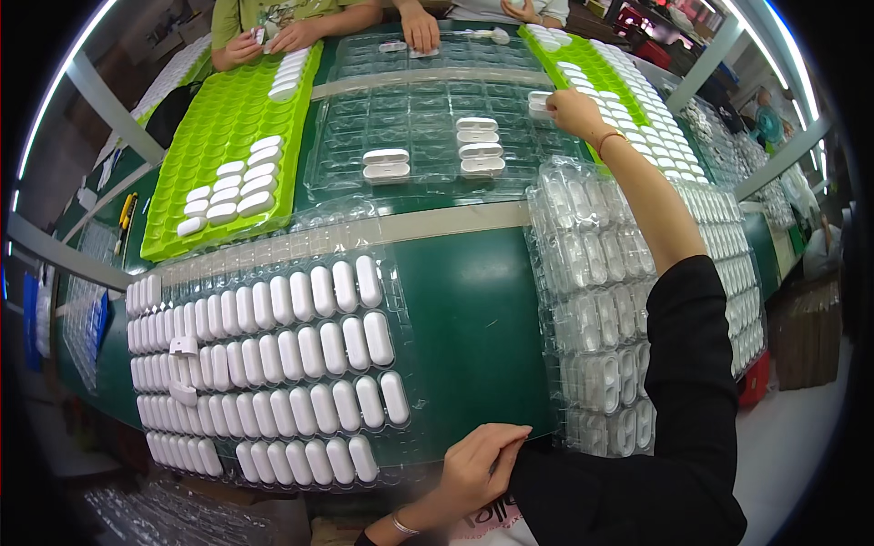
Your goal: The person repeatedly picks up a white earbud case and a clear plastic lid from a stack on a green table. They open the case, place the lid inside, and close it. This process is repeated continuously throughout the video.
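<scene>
My right hand (575, 113) reaches far across the table, its fingers closed on a white earbud case (539, 102) at the right edge of a clear plastic tray (419, 127). Farther left in that tray stand several cases with raised lids, among them an open earbud case (387, 166). Close to my body, my left hand (478, 464) hovers by the table's near edge with fingertips drawn together and nothing visible in them. Left of it, rows of closed white cases (314, 355) fill another clear tray. One opened case (184, 371) lies on top of those rows.
A green tray (218, 118) partly filled with white pieces lies at the far left, and another green tray (583, 68) at the far right. Stacked clear trays (592, 300) stand beneath my right arm. Across the green table (469, 318), other people's hands (420, 32) handle small parts.
</scene>
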A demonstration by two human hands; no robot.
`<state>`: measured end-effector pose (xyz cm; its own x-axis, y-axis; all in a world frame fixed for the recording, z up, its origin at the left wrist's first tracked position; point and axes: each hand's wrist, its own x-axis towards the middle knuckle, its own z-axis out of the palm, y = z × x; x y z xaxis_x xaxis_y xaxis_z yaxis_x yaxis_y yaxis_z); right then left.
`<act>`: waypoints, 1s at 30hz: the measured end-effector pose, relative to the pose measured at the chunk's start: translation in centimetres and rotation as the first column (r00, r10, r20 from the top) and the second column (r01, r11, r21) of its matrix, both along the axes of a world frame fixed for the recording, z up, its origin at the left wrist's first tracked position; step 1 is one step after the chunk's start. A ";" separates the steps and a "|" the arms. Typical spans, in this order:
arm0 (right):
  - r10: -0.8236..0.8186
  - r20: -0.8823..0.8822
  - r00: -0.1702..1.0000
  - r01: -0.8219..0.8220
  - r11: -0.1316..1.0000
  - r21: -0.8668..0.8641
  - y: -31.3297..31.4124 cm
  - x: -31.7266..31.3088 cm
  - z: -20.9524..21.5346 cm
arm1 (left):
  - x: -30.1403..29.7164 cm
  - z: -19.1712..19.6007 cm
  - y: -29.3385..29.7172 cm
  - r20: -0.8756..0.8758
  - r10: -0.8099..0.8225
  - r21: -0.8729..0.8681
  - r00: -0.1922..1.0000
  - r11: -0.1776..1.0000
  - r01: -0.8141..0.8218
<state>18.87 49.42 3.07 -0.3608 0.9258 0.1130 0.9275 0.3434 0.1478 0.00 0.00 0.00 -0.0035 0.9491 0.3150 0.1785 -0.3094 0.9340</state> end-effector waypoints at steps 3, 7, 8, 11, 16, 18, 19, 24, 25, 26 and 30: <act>0.015 0.008 1.000 -0.015 1.000 -0.019 1.2 0.7 -1.1 | -0.1 0.4 -0.2 -0.001 -0.011 -0.025 1.000 1.000 0.010; 0.090 -0.116 0.989 -0.098 0.993 -0.063 1.8 0.1 -1.0 | -1.8 1.3 -1.0 -0.014 0.001 -0.097 1.000 0.995 -0.002; 0.175 -0.163 0.971 -0.184 0.982 -0.038 2.2 0.8 -0.7 | -2.7 1.7 -1.4 -0.031 -0.001 -0.128 1.000 0.992 -0.003; 0.332 -0.249 0.910 -0.327 0.943 0.062 -1.0 0.3 1.3 | -6.9 3.1 -2.3 -0.250 0.213 0.086 0.944 0.977 -0.198; 0.460 -0.425 0.780 -0.403 0.888 0.221 -14.9 2.5 6.9 | -17.3 4.4 0.5 -0.631 0.535 0.255 0.562 0.827 -0.501; 0.537 -0.436 0.722 -0.514 0.838 0.181 -20.1 0.1 7.4 | -23.7 3.7 -0.8 -0.719 0.626 0.308 0.301 0.675 -0.670; 0.601 -0.422 0.679 -0.568 0.794 0.218 -22.5 -0.5 7.6 | -27.0 3.9 -1.5 -0.729 0.651 0.308 0.213 0.589 -0.747; 0.641 -0.345 0.686 -0.635 0.758 0.147 -30.2 0.2 7.5 | -38.6 1.8 0.5 -0.694 0.659 0.143 0.290 0.520 -0.842; 0.621 -0.352 0.700 -0.621 0.773 0.129 -31.1 0.6 7.4 | -38.2 2.1 1.4 -0.757 0.602 0.136 0.255 0.526 -0.839; 0.604 -0.365 0.709 -0.606 0.786 0.123 -31.8 0.8 7.2 | -37.8 2.7 2.0 -0.814 0.539 0.130 0.215 0.531 -0.838; 0.527 -0.420 0.739 -0.534 0.838 0.113 -32.9 2.9 7.1 | -38.5 3.6 2.3 -0.933 0.338 0.185 0.124 0.746 -0.640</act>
